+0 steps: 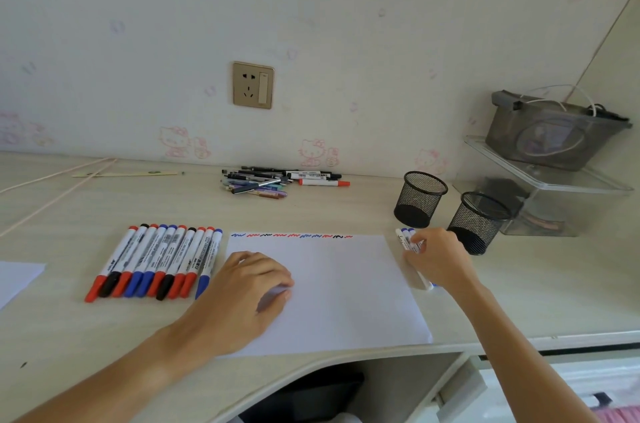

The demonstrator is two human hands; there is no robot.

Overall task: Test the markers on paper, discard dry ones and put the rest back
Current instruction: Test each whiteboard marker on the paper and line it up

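Note:
A white sheet of paper (339,291) lies on the desk, with a row of red, blue and black squiggles along its far edge. Left of it, several capped markers (156,260) lie side by side in a neat row. My left hand (249,287) rests on the paper's left part with fingers loosely curled, holding nothing. My right hand (440,256) grips a small bunch of white markers with blue ends (406,238) just off the paper's right edge. Two black mesh pen cups (419,198) (479,220) stand behind that hand.
A loose pile of pens and markers (277,180) lies by the wall. A clear plastic box (540,201) with a grey container on top stands at the far right. Another paper sheet (14,280) pokes in at the left edge. The desk front curves near me.

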